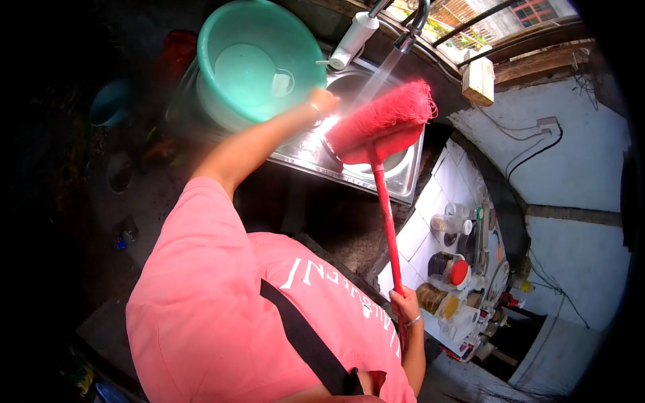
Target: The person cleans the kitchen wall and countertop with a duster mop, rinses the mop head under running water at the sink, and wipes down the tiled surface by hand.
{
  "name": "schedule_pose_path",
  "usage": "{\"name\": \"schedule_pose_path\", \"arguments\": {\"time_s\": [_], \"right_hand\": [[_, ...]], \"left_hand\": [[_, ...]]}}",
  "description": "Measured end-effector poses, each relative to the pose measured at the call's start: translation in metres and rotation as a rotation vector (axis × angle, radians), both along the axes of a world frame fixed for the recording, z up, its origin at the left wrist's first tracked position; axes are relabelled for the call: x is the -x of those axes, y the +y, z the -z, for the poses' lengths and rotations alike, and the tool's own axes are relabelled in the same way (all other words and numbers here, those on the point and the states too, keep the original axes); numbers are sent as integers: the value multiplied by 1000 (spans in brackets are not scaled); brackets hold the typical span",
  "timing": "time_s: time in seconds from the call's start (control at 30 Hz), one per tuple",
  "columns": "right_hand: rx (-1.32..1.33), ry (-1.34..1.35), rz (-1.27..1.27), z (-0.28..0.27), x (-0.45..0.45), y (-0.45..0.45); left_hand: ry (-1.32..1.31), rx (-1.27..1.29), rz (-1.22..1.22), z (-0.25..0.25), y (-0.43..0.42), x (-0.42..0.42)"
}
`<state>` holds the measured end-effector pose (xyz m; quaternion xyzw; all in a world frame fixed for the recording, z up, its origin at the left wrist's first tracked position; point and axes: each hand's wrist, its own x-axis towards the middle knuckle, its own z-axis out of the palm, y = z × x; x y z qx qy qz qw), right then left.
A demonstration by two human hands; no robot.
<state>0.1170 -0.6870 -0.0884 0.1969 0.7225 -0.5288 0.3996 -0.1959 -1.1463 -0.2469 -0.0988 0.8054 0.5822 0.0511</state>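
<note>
A red broom (383, 124) is held with its bristle head over the metal sink (312, 151), and its red handle runs back toward my body. My right hand (406, 306) is wrapped around the lower part of that handle. Water streams from the faucet (405, 41) beside the bristles. My left hand (325, 101) is stretched out over the sink, between the broom head and a large green basin (208, 74); motion and glare smear its fingers. Inside the basin a white handled object, perhaps a dipper (282, 83), is visible.
A white water filter (354, 40) stands beside the faucet. On the right, a white tiled counter (410, 238) carries several jars, including one with a red lid (459, 272). A wooden block (478, 80) juts out near the barred window.
</note>
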Motion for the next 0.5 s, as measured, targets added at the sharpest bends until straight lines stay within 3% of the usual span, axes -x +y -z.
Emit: {"name": "schedule_pose_path", "arguments": {"time_s": [0.1, 0.17, 0.3, 0.4, 0.5], "right_hand": [[17, -7, 19, 3, 0, 4], [25, -14, 28, 1, 1, 1], [1, 2, 13, 3, 1, 4], [25, -16, 36, 7, 0, 12], [32, 4, 28, 6, -1, 14]], "left_hand": [[-84, -138, 136, -6, 5, -6], [-226, -332, 176, -42, 14, -23], [100, -173, 216, -6, 25, -14], [71, -214, 187, 7, 23, -5], [41, -88, -2, -9, 31, -3]]}}
